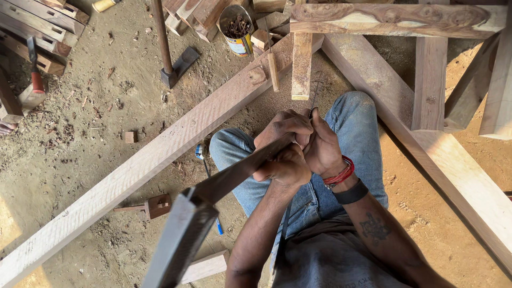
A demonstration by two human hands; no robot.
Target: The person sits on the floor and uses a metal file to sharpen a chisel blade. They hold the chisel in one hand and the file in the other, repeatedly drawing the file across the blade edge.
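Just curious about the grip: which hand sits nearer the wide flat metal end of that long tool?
Left. The left hand grips the long tool lower, toward its flat end; the right hand wraps just beyond it.

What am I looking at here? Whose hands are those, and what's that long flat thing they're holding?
The camera sits on a person's head and looks down, so you see their own knees in jeans. The left hand and right hand are both wrapped around the handle end of a long flat metal tool, maybe a saw or a file; I can't tell which. On the sandy ground lie a long wooden beam, a hammer, a tin of nails and small wood blocks.
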